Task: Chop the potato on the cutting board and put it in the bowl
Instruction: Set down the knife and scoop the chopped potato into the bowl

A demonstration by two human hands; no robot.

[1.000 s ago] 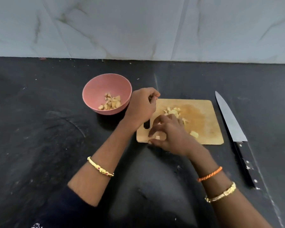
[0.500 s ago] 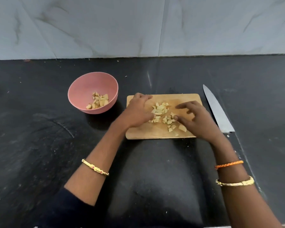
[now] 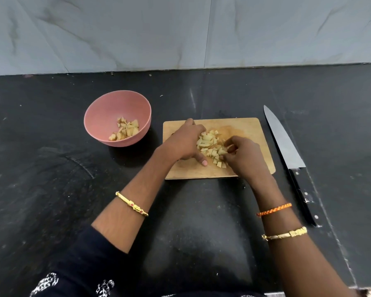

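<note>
Pink bowl (image 3: pixel 117 118), toward the table's (image 3: pixel 51 189) left rear, holds a small share of potato pieces; contents unchanged from a second ago. Wooden cutting board (image 3: pixel 242 127), centre, carries the remaining chopped potato (image 3: pixel 210 144) in one heap. Left hand (image 3: pixel 183 143) lies with fingers extended against the heap's left side, thumb on the board. Right hand (image 3: pixel 245 156) has closed in from the right since half a second ago, fingers curled against the pieces; a pinch cannot be confirmed. Judgement: the heap is being gathered for another transfer. Chef's knife (image 3: pixel 285 144) lies untouched on the table right of the board; cutting appears finished.
</note>
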